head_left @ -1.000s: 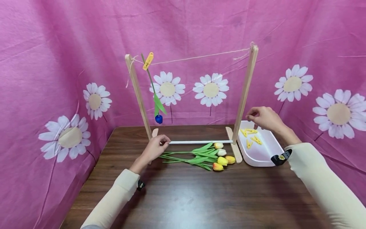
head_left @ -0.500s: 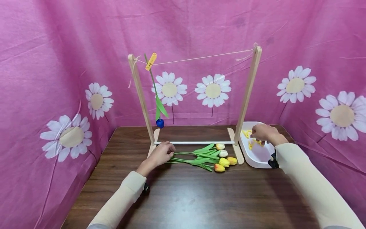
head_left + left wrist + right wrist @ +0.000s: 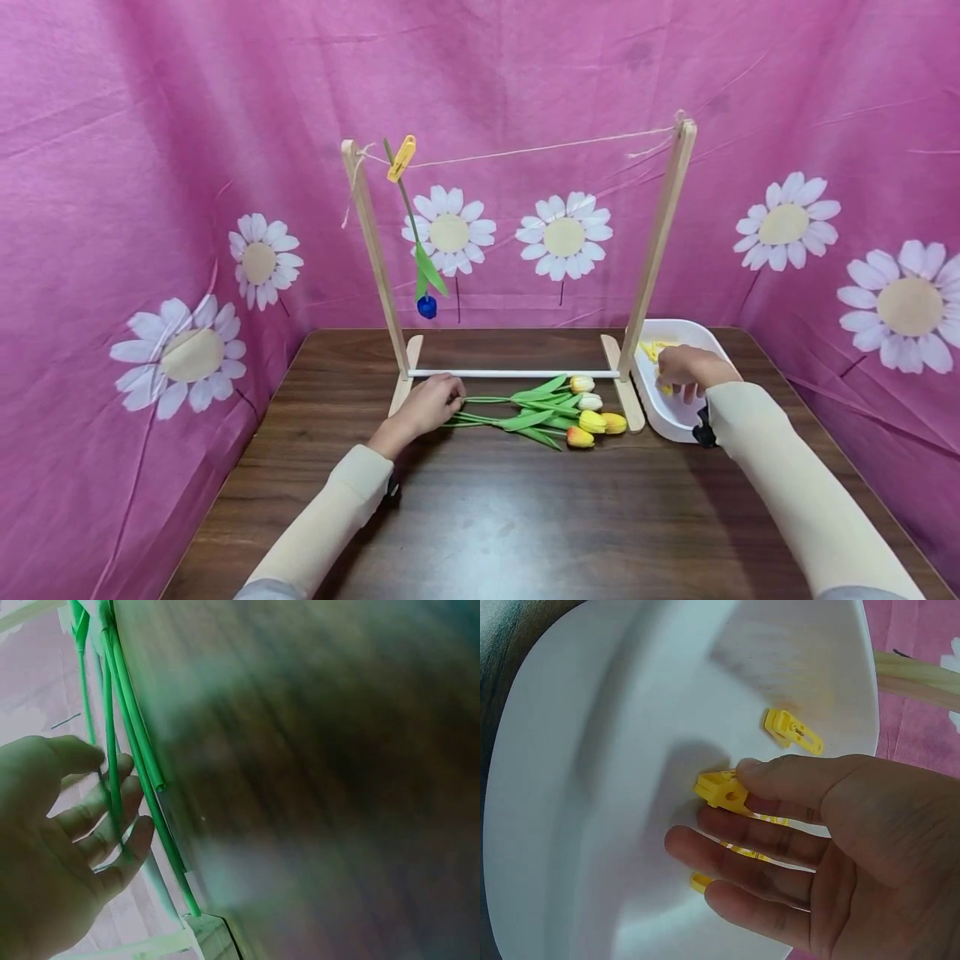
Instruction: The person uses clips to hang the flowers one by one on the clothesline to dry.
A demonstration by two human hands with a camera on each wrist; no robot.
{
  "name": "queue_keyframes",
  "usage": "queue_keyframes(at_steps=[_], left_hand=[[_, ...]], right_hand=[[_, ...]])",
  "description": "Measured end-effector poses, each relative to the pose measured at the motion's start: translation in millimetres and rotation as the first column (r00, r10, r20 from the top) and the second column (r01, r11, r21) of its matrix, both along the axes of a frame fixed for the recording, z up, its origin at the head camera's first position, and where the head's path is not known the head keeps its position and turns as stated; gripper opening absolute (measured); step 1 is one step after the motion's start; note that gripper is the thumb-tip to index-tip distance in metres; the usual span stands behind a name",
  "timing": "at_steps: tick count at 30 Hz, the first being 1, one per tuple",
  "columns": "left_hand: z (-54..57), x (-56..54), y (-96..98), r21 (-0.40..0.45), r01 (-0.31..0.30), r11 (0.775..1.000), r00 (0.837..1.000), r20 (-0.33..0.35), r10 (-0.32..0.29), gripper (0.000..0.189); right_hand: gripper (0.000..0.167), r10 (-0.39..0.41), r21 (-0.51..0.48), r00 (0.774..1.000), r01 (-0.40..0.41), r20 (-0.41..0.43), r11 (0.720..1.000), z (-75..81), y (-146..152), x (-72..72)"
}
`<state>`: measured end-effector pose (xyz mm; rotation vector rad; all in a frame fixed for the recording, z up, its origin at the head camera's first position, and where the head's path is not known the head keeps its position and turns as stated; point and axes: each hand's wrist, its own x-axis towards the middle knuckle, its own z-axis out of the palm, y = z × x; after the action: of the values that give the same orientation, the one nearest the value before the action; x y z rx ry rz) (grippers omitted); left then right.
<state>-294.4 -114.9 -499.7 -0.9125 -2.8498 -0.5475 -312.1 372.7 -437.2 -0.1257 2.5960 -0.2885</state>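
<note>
The right hand [image 3: 693, 369] pinches a yellow plastic clothespin [image 3: 721, 791] in the rounded white plastic tray [image 3: 678, 430] at the brown wood-grain worktop [image 3: 480, 517]'s far right corner; a tip-only grip might drop it. The left hand [image 3: 431, 404] is at the stems of the green-leaved, yellow-and-white tulips [image 3: 543, 407] toward the far edge, its grip unclear through blur; crossed stems could snag.

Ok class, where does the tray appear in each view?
Head: tray, right of centre, beside the stand.
Left wrist: not in it.
Right wrist: tray fills the left and middle.
Shared landmark, head and right wrist only: yellow pegs inside it.
</note>
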Motion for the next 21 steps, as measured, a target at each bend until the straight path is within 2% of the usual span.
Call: queue_keyframes(at_steps=[6,10,13,17,21], left_hand=[[0.4,-0.6,-1.1,0.073,0.000,0.997,1.000,-0.022,0.001,0.010],[1.2,-0.8,-0.9,0.130,-0.036,0.991,0.999,0.015,0.035,0.012],[1.3,-0.5,-1.2,0.148,-0.077,0.986,0.997,0.031,0.073,0.013],[2.8,0.1,-2.1,0.178,-0.131,0.975,0.991,0.015,0.131,0.008],[6.5,0.9,-3.3,0.256,-0.159,0.954,0.987,0.035,0.155,0.004]], right_hand=[[0.013,-0.011,-0.016,0.999,0.010,-0.044,1.000,1.7,0.7,-0.2],[0.015,-0.005,-0.038,0.996,0.001,-0.095,0.999,2.6,2.3,1.6],[0.026,-0.020,-0.070,0.993,0.011,-0.120,0.997,1.8,2.8,1.7],[0.046,-0.029,-0.097,0.991,0.016,-0.130,0.995,2.7,4.9,-0.2],[0.048,0.000,-0.095,0.985,-0.016,-0.170,0.995,3.8,11.4,-1.9]])
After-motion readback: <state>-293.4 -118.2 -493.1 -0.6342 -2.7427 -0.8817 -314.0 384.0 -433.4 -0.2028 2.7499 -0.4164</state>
